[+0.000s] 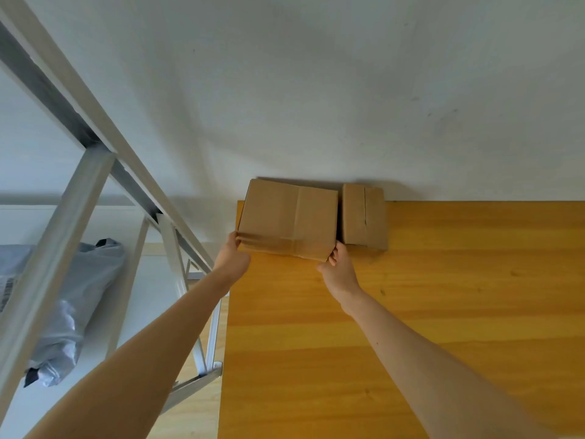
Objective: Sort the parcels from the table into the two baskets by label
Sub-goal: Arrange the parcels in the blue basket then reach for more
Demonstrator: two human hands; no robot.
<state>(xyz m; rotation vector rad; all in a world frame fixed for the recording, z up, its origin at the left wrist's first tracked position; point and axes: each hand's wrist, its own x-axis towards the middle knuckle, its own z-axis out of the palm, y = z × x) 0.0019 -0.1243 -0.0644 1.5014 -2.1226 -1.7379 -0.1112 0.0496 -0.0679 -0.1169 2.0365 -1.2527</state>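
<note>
The large brown cardboard box (288,218) sits at the far left corner of the orange wooden table (411,312), long axis left to right, with the left hand (232,259) gripping its near left corner and the right hand (338,269) its near right corner.

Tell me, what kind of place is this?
Probably a parcel-sorting room: a big cardboard box and a smaller box on a wooden table, plus a grey mailing bag on a metal rack.

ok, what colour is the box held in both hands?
Plain brown cardboard; the larger box shows best in the head view.
</note>
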